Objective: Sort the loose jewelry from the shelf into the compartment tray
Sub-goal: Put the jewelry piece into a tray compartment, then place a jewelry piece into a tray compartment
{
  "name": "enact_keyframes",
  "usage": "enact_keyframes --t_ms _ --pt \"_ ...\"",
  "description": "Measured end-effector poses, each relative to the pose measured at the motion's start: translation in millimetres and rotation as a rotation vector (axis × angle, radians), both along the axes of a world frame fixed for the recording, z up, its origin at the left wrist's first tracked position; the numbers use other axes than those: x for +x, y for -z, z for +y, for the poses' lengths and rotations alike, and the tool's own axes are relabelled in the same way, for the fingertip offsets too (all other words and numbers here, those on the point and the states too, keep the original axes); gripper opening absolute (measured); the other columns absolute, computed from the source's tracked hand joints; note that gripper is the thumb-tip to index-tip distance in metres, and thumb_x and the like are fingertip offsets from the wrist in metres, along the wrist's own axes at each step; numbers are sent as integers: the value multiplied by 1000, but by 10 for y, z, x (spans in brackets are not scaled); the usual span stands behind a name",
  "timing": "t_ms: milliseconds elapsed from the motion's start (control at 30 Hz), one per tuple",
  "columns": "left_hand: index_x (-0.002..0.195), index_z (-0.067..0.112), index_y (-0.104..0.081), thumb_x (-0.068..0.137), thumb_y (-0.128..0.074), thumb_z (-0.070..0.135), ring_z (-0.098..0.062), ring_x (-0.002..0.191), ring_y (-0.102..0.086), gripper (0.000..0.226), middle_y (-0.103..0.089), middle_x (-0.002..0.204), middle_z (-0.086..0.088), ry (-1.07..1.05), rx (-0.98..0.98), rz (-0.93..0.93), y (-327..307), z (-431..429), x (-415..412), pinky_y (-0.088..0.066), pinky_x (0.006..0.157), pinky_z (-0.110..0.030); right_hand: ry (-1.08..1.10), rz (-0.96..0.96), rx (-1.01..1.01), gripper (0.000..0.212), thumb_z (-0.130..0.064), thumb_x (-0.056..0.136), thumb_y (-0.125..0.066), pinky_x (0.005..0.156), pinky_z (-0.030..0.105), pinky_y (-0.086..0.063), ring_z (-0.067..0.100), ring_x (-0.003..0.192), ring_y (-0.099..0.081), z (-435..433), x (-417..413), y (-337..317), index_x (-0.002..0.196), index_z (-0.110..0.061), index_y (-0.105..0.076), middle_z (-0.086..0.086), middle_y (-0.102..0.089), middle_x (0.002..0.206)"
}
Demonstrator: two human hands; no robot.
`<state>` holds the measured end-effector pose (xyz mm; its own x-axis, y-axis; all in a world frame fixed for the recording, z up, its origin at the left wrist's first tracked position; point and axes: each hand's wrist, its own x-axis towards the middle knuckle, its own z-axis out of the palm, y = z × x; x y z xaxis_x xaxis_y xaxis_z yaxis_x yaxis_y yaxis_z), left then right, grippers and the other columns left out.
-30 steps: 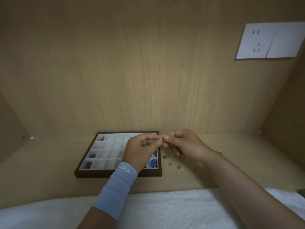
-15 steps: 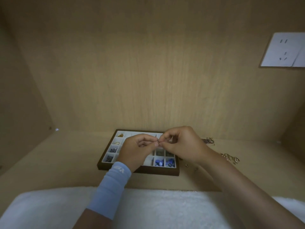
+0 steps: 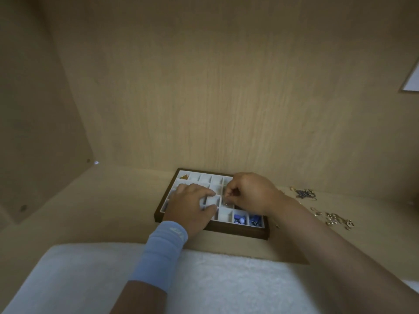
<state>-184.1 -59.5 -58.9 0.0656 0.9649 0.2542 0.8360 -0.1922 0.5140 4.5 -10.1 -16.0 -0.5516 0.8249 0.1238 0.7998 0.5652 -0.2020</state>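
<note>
Head view shows the tray [image 3: 238, 232], dark wood round a grid of white compartments, lying flat on the shelf [image 3: 108, 214] close to the back panel [image 3: 226, 98]. The right hand [image 3: 251, 193] hovers over the tray's right half, fingers curled and thumb and forefinger drawn narrowly together above a compartment in the middle rows; whether a piece sits between the tips is too small to tell. The left hand [image 3: 191, 207] rests on the tray's left half, fingers relaxed and fairly straight across the dividers, holding nothing. Blue pieces [image 3: 240, 219] fill the two near right compartments, and an amber piece [image 3: 184, 177] lies in the far left corner one; most other visible compartments look white. Loose jewelry [image 3: 305, 193] lies on the shelf to the right of the tray, well apart from it: a dark tangle farther back and a cluster of gold pieces [image 3: 335, 219] nearer. A pale blue wristband [image 3: 165, 248] covers the left wrist. A white fleecy cloth [image 3: 204, 282] spreads along the near edge under both forearms. A white plate [image 3: 413, 82] shows at the far right edge of the panel.
</note>
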Motion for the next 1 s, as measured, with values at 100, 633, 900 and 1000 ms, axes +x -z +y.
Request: enact_keyframes --t_ms 100,633,900,1000 --pt "125 37 -58 88 -59 43 -13 130 -34 38 -52 135 14 0 27 72 16 15 47 -29 110 -34 -2 -52 -5 9 -27 87 -69 72 31 -52 4 77 -55 39 -54 28 88 -30 -77 -21 -54 74" --pt "123 35 -60 92 -53 33 -12 124 -38 31 -52 130 12 28 111 71 11 -63 269 -35 108 -33 185 227 -209 12 -20 87 -75 76 14 -45 -5 88 -64 -129 611 -232 88 -31 -77 -20 -72 90" --pt "113 35 -66 89 -55 30 -8 111 -44 26 -59 115 15 312 116 11 4 -187 997 -41 96 -33 214 55 -438 17 -21 71 -85 74 16 -53 -4 73 -67 -449 1168 -172 81 -32 -78 -17 -75 78" --pt "110 34 -68 87 -54 35 -8 107 -46 27 -59 109 16 318 144 23 75 -184 1076 -43 93 -34 239 -8 -438 21 -19 68 -86 62 7 -44 -10 64 -60 -453 1207 -100 85 -30 -80 -18 -73 73"
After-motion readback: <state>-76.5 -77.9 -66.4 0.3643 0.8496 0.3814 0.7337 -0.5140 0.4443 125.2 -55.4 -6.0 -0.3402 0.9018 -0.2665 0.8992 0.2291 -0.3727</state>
